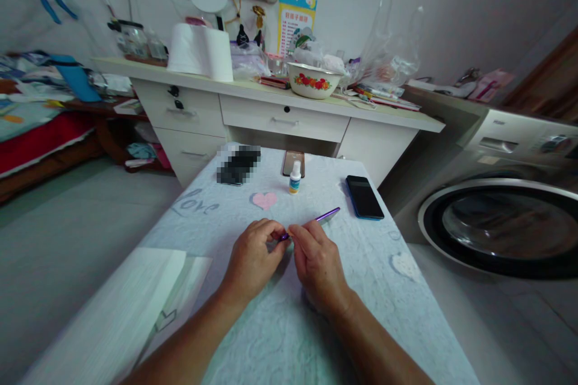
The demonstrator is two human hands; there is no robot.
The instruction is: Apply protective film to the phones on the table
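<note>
Over the middle of the table, my left hand [255,255] pinches the short dark end of a slim purple pen [328,215] between thumb and fingers. My right hand [318,258] is closed round its middle, and the long purple end sticks out beyond the knuckles to the upper right. Fingertips of both hands almost meet; whether the pen is in one piece or two there is hidden. Beyond the hands a small white bottle [295,178] with a blue and yellow label stands upright. A pink heart [264,200] is printed on the tablecloth [253,337].
A dark phone [365,197] lies at the right edge, a brown phone-like slab [288,163] behind the bottle, and a blurred-out black object [239,164] at far left. White paper [112,313] covers the near left. A desk [280,102] closes the far side; a washing machine [501,174] stands right.
</note>
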